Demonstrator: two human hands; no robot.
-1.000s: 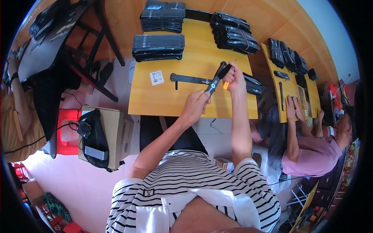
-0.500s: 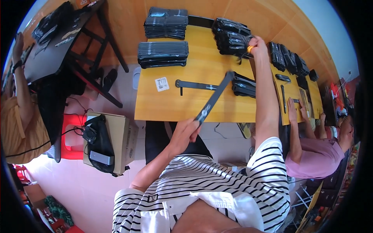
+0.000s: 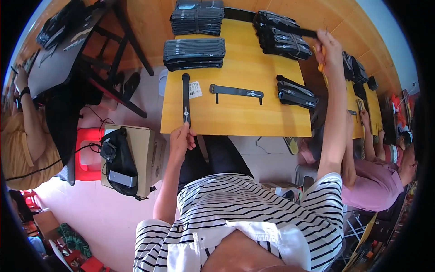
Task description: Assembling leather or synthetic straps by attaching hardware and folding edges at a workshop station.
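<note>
Left hand at near edge of yellow bench, grip closed on lower end of long black strap. Strap lying flat on bench, pointing away from body, just beside small white label card. Right hand stretched far out to back right corner of bench, grip closed on end of another black strap on top of a strap pile; also small orange tool in same hand, kind not clear. Single black strap with two short tabs flat in middle of bench, apart from both hands. Small pile of black straps on right side of bench, near right forearm. Two neat stacks at back left: nearer stack and farther stack, well apart from left hand. On floor, left of bench: cardboard box w/ black bag hanging on it, red stool beside. Co-worker in pink shirt sitting at right, at next bench. Another person's arm in yellow sleeve at far left.
</note>
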